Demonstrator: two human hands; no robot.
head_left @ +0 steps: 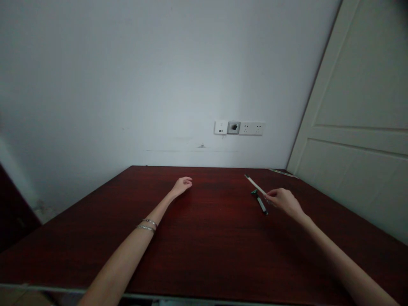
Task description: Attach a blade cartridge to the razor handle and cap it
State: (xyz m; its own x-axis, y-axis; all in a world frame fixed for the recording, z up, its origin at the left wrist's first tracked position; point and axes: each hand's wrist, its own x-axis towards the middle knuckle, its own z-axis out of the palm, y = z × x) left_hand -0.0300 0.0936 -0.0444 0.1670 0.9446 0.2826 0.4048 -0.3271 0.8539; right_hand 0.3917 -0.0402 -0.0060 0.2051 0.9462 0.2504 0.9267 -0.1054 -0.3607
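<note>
My right hand [284, 201] pinches one end of a slim white stick [256, 185] with a dark tip, which points up and away to the left. Just below it, a small razor-like tool [261, 203] with a green head and a grey and black handle lies on the dark red table [204, 238]. My left hand [182, 185] is over the table's far left half, its fingers loosely curved and a little apart, with nothing seen in them. The right fingers partly hide the near end of the stick.
A flat, thin strip [283, 173] lies at the table's back right corner. Behind the table stands a pale wall [178, 85] with sockets [251, 128]. On the right, a cream panelled door [360, 110] rises beside the table edge.
</note>
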